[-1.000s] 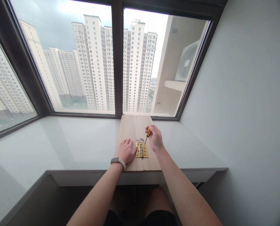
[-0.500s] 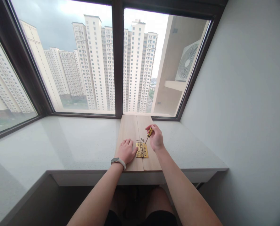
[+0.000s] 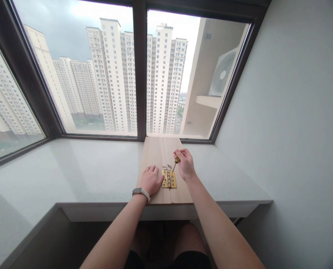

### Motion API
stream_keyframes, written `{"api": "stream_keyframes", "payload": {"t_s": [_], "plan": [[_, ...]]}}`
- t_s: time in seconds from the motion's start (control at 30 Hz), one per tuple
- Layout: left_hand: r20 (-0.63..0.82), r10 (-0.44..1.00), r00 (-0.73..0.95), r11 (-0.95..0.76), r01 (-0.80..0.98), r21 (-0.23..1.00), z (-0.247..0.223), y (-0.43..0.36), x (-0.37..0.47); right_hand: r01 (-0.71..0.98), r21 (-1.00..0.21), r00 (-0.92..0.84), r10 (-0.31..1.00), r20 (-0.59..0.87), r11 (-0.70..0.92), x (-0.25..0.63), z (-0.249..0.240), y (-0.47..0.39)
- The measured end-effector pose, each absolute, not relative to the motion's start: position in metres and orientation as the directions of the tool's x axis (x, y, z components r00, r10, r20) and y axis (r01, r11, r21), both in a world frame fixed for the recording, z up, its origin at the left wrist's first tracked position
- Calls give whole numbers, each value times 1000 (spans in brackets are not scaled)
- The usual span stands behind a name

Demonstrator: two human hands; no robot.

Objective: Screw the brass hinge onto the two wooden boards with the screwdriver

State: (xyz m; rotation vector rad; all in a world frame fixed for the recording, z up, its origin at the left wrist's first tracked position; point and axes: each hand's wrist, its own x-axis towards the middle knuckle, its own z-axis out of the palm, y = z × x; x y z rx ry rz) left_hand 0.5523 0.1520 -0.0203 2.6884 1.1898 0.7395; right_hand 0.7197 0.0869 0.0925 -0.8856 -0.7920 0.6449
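Note:
Two pale wooden boards (image 3: 154,151) lie side by side, with a brass hinge (image 3: 169,179) opened flat across their seam. My left hand (image 3: 150,179) rests flat on the left board, its thumb at the hinge's left edge. In my right hand (image 3: 185,163) is a screwdriver (image 3: 176,160) with a yellow and black handle, held from above. Its tip points down at the upper right part of the hinge; whether a screw sits under it is too small to tell. Several small screws (image 3: 169,166) lie just beyond the hinge.
The boards lie on a white countertop (image 3: 99,172), reaching from its front edge to the dark window frame (image 3: 141,74). A grey-white wall (image 3: 289,104) rises on the right. My legs are beneath the counter.
The fingers of my right hand have shifted over the screwdriver's handle, covering more of its top. My left hand and the hinge have stayed in place.

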Motion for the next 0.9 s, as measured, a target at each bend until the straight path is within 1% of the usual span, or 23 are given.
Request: {"api": "stream_keyframes", "payload": {"t_s": [0.2,0.4,0.5,0.6,0.8,0.9], "plan": [[375,727,575,-681,675,284,-18,151,552,-166,-829,493,773,399,534,724,89,86],[385,722,574,-685,670,286,-20,152,552,-195,-847,562,764,317,495,725,86,87],[388,721,574,-687,668,287,-20,152,552,-212,-843,577,760,299,494,723,87,87],[389,720,575,-688,667,286,-21,152,552,-209,-840,561,765,316,500,723,88,87],[388,719,576,-688,666,287,-21,153,551,-185,-815,509,763,398,549,726,87,85],[395,713,578,-694,660,288,-21,153,551,-192,-818,512,766,388,543,727,86,85]]}}
